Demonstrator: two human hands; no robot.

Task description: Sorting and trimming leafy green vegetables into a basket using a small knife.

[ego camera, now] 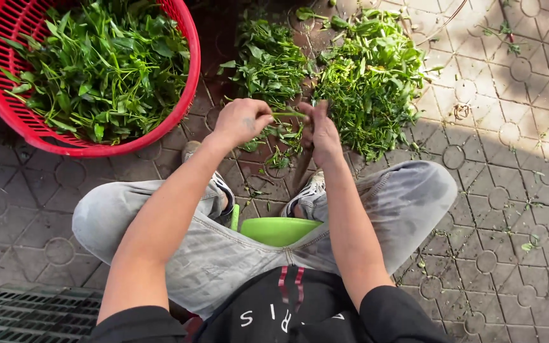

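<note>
The person sits on a low green stool (279,230), both hands out in front of the knees. The left hand (243,122) and the right hand (320,130) each pinch an end of one thin green stem (288,115), fingers closed on it. Just beyond the stem lie two heaps of greens (370,79) on the paved floor (509,190), the right heap larger. Left of the stem, a red basket (7,117) stands nearly full of leafy greens (103,70). Judging by basket and heaps, the sorting looks well advanced, though greens remain on the ground. Sunlight falls on the patterned pavers; a metal grate (27,314) lies near the stool.
</note>
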